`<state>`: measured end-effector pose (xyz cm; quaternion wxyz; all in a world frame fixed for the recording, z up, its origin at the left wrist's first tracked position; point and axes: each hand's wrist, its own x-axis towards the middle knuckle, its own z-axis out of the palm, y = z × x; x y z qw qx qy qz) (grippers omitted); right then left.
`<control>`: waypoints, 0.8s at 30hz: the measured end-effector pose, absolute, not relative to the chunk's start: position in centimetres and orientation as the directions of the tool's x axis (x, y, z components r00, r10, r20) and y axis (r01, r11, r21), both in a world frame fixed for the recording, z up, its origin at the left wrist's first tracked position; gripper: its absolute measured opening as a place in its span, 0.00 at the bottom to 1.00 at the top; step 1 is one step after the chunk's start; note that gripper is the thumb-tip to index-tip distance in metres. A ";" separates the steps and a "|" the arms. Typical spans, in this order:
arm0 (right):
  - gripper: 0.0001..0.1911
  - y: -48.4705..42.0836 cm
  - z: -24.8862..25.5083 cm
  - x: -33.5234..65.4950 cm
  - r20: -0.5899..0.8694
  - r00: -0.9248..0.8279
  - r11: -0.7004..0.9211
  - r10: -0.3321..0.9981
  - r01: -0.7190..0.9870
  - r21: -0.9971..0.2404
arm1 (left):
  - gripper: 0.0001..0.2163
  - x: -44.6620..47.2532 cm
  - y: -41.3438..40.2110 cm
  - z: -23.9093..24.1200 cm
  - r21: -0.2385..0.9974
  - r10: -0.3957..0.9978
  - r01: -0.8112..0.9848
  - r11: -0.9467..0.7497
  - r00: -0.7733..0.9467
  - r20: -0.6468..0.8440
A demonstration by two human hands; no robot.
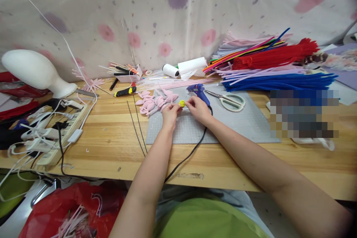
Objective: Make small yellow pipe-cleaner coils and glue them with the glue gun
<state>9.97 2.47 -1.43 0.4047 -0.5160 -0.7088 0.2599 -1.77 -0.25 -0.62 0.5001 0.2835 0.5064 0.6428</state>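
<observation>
A small yellow fuzzy piece [182, 103], perhaps bent pipe cleaner, sits between my two hands over the grey cutting mat [240, 130]. My left hand [170, 114] pinches its left side. The fingers of my right hand [197, 108] are closed at its right side, by a thin pale strand. Pink fuzzy petal shapes [150, 103] lie just left of my left hand. Behind my right hand rests a blue glue gun [198, 91], its black cord running toward the table's front edge. White-handled scissors [231, 102] lie on the mat to the right.
Bundles of blue [279, 81] and red pipe cleaners [276, 55] are piled at the back right. Two dark wires [135, 128] lie left of the mat. A power strip [63, 134] with tangled cables and a white foam head form [36, 68] occupy the left side.
</observation>
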 end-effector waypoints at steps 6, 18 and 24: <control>0.17 3.0 -1.7 10.1 0.119 -0.206 0.168 0.971 0.242 -0.956 | 0.06 -2.1 -0.4 -0.6 0.933 0.943 -0.360 0.023 -0.301 -0.139; 0.19 2.8 -1.2 10.5 0.012 -0.238 0.004 0.971 -0.032 -0.999 | 0.10 -2.4 -0.3 -0.9 0.951 0.980 -0.298 0.079 -0.154 -0.130; 0.16 2.6 -1.3 10.4 0.048 -0.258 0.059 0.965 0.035 -0.998 | 0.11 -2.3 -0.3 -0.9 0.951 0.973 -0.293 0.098 -0.174 -0.154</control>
